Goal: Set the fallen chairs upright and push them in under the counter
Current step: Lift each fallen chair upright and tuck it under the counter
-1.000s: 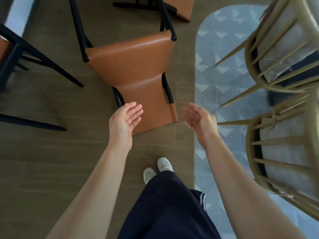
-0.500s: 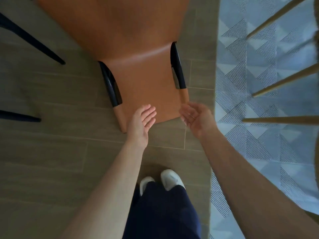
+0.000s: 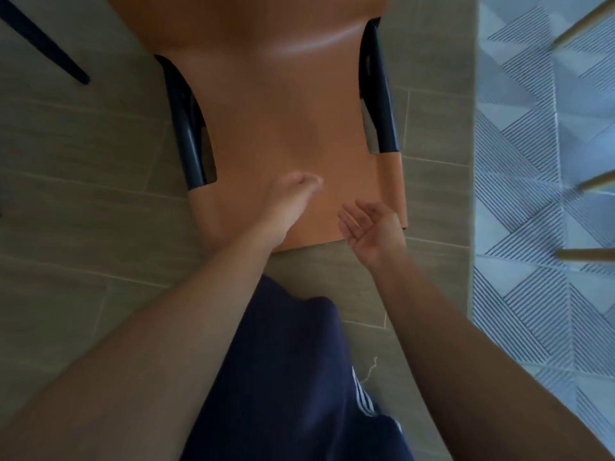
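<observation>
Down on the tiled floor point(image 3: 83, 227), beside the patterned rug point(image 3: 532, 194), I am looking at the tan chair point(image 3: 283, 111) lying on its back. Its backrest is pointing toward me, with the top edge sitting just ahead of my dark trousers point(image 3: 293, 377); it is not upright yet, and no counter is showing. I am leaning over this end, I judge, because the backrest top is giving the best leverage for tipping the whole chair up. Black frame posts point(image 3: 189, 128) are running down either side of the backrest, offering a firmer hold than smooth leather. My left hand point(image 3: 289, 201) is reaching over the backrest, fingers stretched forward and close together, though blur is keeping me from telling whether it is touching. My right hand point(image 3: 369, 227) is hovering palm-up at the right corner, fingers point(image 3: 349, 221) loosely apart and gripping nothing, readying, I think, to scoop under the edge.
</observation>
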`<state>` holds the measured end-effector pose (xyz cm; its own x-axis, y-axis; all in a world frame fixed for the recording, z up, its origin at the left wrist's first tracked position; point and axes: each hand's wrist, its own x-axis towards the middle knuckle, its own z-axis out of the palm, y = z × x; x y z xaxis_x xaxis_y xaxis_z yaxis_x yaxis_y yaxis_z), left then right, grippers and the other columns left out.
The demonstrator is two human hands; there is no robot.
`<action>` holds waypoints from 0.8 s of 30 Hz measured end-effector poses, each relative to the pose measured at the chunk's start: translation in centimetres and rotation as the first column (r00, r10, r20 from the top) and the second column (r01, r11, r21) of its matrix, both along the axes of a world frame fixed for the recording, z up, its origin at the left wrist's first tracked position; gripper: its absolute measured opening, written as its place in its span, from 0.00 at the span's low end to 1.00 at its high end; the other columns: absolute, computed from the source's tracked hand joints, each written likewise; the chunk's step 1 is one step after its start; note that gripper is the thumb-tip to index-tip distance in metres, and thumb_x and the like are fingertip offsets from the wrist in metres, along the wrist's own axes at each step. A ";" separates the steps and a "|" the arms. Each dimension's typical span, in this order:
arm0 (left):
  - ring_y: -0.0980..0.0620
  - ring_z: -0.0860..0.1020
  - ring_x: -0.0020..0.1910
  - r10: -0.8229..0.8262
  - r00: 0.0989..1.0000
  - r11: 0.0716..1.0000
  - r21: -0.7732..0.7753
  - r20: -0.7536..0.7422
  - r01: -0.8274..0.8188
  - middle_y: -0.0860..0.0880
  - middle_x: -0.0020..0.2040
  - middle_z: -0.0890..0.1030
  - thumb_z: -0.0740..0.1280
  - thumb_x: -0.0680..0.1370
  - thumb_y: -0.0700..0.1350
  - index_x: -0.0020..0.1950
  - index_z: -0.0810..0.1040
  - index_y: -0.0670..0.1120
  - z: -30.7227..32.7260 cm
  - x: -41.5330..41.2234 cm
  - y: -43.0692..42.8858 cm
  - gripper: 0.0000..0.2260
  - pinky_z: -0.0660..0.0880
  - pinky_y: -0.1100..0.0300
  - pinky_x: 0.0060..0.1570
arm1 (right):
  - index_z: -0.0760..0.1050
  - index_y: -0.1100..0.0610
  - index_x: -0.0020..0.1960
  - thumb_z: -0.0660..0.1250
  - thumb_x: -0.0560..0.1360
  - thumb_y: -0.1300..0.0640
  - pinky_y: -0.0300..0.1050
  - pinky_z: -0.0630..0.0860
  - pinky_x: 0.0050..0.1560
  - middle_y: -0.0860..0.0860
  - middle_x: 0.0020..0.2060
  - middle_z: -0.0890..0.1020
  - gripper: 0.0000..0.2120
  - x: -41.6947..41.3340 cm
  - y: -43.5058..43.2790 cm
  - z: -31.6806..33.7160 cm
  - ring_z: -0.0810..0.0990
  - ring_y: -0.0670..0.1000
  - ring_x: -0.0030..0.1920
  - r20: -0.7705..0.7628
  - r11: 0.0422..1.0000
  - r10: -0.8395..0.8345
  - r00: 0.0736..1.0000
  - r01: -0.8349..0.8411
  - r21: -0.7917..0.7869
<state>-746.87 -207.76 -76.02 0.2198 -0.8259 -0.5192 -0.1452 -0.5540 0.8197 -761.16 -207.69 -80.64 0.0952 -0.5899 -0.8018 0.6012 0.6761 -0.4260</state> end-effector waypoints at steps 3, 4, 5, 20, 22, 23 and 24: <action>0.55 0.77 0.54 -0.192 0.967 0.980 -0.021 0.167 0.198 0.53 0.52 0.81 0.63 0.80 0.44 0.50 0.81 0.51 -3.0 0.2 -0.6 0.07 0.72 0.62 0.51 | 0.74 0.58 0.56 0.58 0.80 0.58 0.48 0.74 0.59 0.56 0.50 0.82 0.09 0.5 -0.4 -2.5 0.80 0.55 0.55 0.033 1.000 -0.022 0.999 0.021 0.010; 0.55 0.76 0.54 -0.238 0.954 0.969 -0.022 0.181 0.246 0.53 0.53 0.81 0.62 0.80 0.44 0.50 0.81 0.51 -4.1 0.4 -0.8 0.08 0.71 0.62 0.51 | 0.74 0.58 0.56 0.58 0.79 0.58 0.48 0.73 0.60 0.56 0.50 0.82 0.09 0.6 -0.5 -3.3 0.79 0.55 0.54 0.042 0.999 -0.033 0.999 0.032 0.013; 0.54 0.76 0.56 -0.268 0.945 0.960 -0.030 0.187 0.278 0.52 0.55 0.81 0.61 0.81 0.43 0.51 0.81 0.51 -5.2 0.6 -1.0 0.09 0.71 0.61 0.54 | 0.74 0.58 0.55 0.58 0.79 0.58 0.48 0.73 0.61 0.56 0.51 0.82 0.09 0.7 -0.7 -4.1 0.79 0.56 0.55 0.049 0.999 -0.044 0.998 0.043 0.011; 0.49 0.78 0.60 -0.431 0.827 0.893 0.036 0.361 0.449 0.45 0.58 0.81 0.64 0.78 0.36 0.58 0.81 0.41 -11.8 2.7 1.8 0.11 0.71 0.58 0.62 | 0.73 0.61 0.51 0.56 0.80 0.61 0.48 0.72 0.59 0.58 0.59 0.79 0.08 2.8 3.6 -9.5 0.76 0.57 0.64 0.035 0.969 -0.117 0.993 0.106 0.224; 0.50 0.78 0.60 -0.441 0.815 0.887 0.047 0.377 0.459 0.45 0.59 0.81 0.65 0.78 0.38 0.59 0.80 0.42 -12.1 2.8 1.9 0.11 0.71 0.61 0.61 | 0.73 0.62 0.52 0.56 0.80 0.61 0.47 0.71 0.60 0.59 0.61 0.78 0.08 2.8 3.4 -9.8 0.75 0.57 0.65 0.013 0.964 -0.121 0.993 0.115 0.242; 0.50 0.78 0.60 -0.443 0.810 0.886 0.053 0.384 0.460 0.45 0.59 0.81 0.65 0.77 0.38 0.60 0.80 0.42 -12.3 2.8 2.0 0.12 0.71 0.61 0.61 | 0.72 0.62 0.53 0.56 0.80 0.62 0.48 0.72 0.60 0.59 0.63 0.77 0.08 2.8 3.2 -10.0 0.75 0.58 0.65 -0.003 0.960 -0.124 0.992 0.121 0.251; 0.51 0.78 0.60 -0.442 0.807 0.887 0.058 0.392 0.458 0.46 0.60 0.81 0.66 0.77 0.38 0.60 0.80 0.43 -12.4 2.8 2.0 0.12 0.70 0.62 0.61 | 0.72 0.63 0.55 0.56 0.80 0.62 0.48 0.72 0.61 0.60 0.64 0.76 0.08 2.8 2.9 -10.1 0.75 0.58 0.66 -0.024 0.957 -0.126 0.992 0.128 0.261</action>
<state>-744.02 -205.74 -88.39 -0.0068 -0.8987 -0.4385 -0.6772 -0.3186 0.6633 -758.31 -204.81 -90.79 0.0271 -0.3664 -0.9301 0.6871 0.6826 -0.2489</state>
